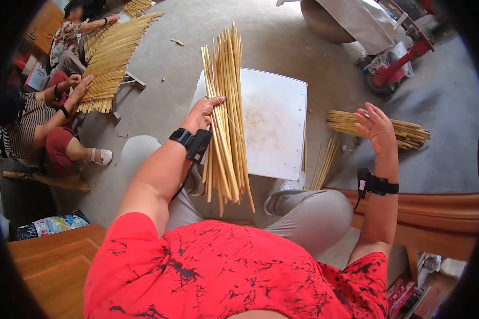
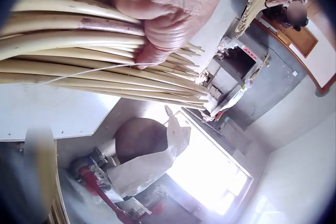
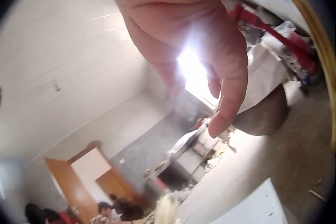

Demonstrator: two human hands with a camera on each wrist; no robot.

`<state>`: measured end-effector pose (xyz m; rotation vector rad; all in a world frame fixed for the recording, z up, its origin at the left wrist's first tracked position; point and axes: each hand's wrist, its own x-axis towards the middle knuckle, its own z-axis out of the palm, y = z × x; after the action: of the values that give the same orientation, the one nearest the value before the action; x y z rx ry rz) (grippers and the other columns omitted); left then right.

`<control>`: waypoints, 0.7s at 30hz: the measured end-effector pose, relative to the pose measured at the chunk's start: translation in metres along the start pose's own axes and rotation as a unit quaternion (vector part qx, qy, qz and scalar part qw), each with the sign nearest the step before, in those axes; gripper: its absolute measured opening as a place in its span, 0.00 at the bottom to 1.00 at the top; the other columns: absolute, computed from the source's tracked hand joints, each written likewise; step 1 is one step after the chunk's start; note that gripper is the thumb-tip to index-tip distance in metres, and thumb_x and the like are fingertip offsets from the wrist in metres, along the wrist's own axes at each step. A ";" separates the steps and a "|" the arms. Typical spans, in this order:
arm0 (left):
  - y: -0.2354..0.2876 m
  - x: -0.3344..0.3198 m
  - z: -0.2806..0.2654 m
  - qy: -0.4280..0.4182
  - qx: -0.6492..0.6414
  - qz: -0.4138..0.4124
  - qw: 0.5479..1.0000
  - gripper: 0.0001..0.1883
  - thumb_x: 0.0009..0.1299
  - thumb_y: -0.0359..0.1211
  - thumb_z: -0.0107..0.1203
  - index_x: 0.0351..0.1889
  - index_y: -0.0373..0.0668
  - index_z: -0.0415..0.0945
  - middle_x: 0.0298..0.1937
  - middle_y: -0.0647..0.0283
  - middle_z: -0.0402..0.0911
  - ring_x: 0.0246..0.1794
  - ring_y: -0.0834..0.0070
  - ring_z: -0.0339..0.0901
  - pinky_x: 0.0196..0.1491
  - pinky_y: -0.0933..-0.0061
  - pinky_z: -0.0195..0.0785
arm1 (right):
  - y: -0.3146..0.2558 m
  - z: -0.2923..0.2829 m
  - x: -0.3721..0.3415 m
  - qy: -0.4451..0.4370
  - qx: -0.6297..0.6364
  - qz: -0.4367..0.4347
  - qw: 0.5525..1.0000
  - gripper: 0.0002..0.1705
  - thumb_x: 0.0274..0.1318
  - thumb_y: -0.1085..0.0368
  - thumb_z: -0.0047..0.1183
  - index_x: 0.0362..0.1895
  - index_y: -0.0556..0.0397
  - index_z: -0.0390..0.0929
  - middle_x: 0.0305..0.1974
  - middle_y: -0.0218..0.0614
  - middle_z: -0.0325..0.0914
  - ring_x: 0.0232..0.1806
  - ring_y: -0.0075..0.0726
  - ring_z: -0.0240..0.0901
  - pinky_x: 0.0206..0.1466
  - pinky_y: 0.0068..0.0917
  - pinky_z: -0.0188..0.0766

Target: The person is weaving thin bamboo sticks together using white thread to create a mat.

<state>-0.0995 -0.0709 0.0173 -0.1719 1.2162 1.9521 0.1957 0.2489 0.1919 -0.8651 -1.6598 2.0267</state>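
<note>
My left hand (image 1: 201, 112) grips a thick bundle of thin yellowish stalks (image 1: 231, 114) around its middle and holds it over the white board (image 1: 283, 106). In the left wrist view the fingers (image 2: 167, 34) curl over the stalks, and a thin white thread (image 2: 86, 71) runs across them from the fingertips. The lower ends of the stalks spread unevenly toward my lap. Raised at the right, my right hand (image 1: 380, 130) has loosely bent fingers and nothing between them. In the head view it partly overlaps a second pile of stalks (image 1: 410, 132).
Several loose stalks (image 1: 324, 165) lean beside the board's right edge. At the left, two people sit by a long slatted row of stalks (image 1: 117, 53) on a stand (image 1: 133, 80). A wooden panel (image 1: 436, 212) lies right of my knee; a red metal frame (image 1: 404, 64) stands behind.
</note>
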 end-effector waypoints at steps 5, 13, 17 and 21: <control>-0.027 -0.004 0.022 0.075 0.067 -0.004 0.995 0.09 0.59 0.26 0.52 0.34 0.30 0.70 0.28 0.52 0.76 0.23 0.60 0.77 0.25 0.57 0.72 | -0.022 0.095 -0.075 -0.112 -0.211 0.010 0.971 0.21 0.54 0.62 0.49 0.50 0.60 0.66 0.39 0.38 0.71 0.38 0.29 0.72 0.36 0.24 0.72; -0.075 0.042 0.012 0.134 0.205 0.070 0.967 0.13 0.54 0.30 0.57 0.34 0.29 0.73 0.30 0.49 0.78 0.26 0.62 0.78 0.29 0.64 0.70 | 0.105 0.175 -0.073 -0.222 -0.487 -0.046 0.843 0.26 0.49 0.56 0.54 0.49 0.60 0.68 0.42 0.47 0.72 0.38 0.38 0.72 0.38 0.29 0.70; -0.081 0.047 0.004 0.136 0.268 0.056 0.952 0.17 0.51 0.32 0.60 0.35 0.30 0.74 0.31 0.50 0.79 0.29 0.61 0.79 0.33 0.67 0.71 | 0.155 0.180 -0.028 -0.169 -0.494 -0.023 0.853 0.27 0.49 0.57 0.54 0.50 0.62 0.68 0.43 0.48 0.72 0.41 0.37 0.71 0.38 0.29 0.71; -0.082 0.046 0.002 0.139 0.303 0.087 0.939 0.14 0.52 0.30 0.58 0.34 0.31 0.72 0.28 0.51 0.77 0.26 0.63 0.77 0.29 0.66 0.71 | 0.199 0.174 0.013 -0.074 -0.367 0.069 0.925 0.27 0.48 0.57 0.54 0.50 0.60 0.68 0.43 0.52 0.73 0.45 0.46 0.71 0.46 0.33 0.68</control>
<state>-0.0726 -0.0264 -0.0609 -0.0179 2.0225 1.6367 0.0875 0.0830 0.0159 -1.0964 -2.5755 1.5577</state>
